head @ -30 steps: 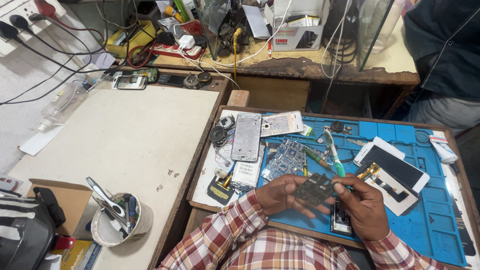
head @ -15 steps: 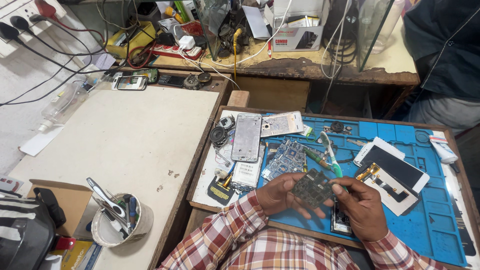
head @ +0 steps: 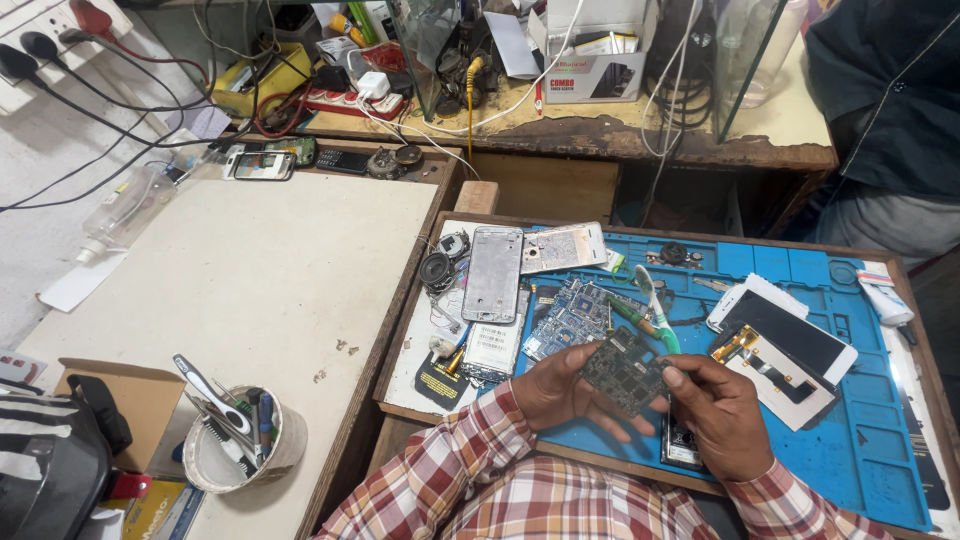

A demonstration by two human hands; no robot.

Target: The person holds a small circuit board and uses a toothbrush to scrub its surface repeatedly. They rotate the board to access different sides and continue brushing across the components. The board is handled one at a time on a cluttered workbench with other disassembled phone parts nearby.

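Blue silicone work mat (head: 860, 440), right half of frame, in a wooden tray.

White cardboard box with red-and-black label (head: 600, 70), top centre, upright on the worn back bench.

Brown open cardboard box (head: 135, 400), lower left; I cannot see its contents.

Round off-white cup (head: 262, 450), lower left, just beside that box; holds tweezers and small hand tools standing on end.

White-framed phone with dark screen (head: 790, 335), right of centre on the mat, overlapping a second opened handset.

Silver metal phone frame (head: 493, 273), centre, lying flat.

Blue bare circuit board (head: 575, 320), centre, flat on the mat.

Dark green, roughly square circuit board (head: 622, 372), lower centre, raised above the mat, tilted, studded with small components.

My left hand (head: 555, 390), fingers curled under the board's left edge.

My right hand (head: 722, 415), thumb and forefinger pinching the board's right edge.
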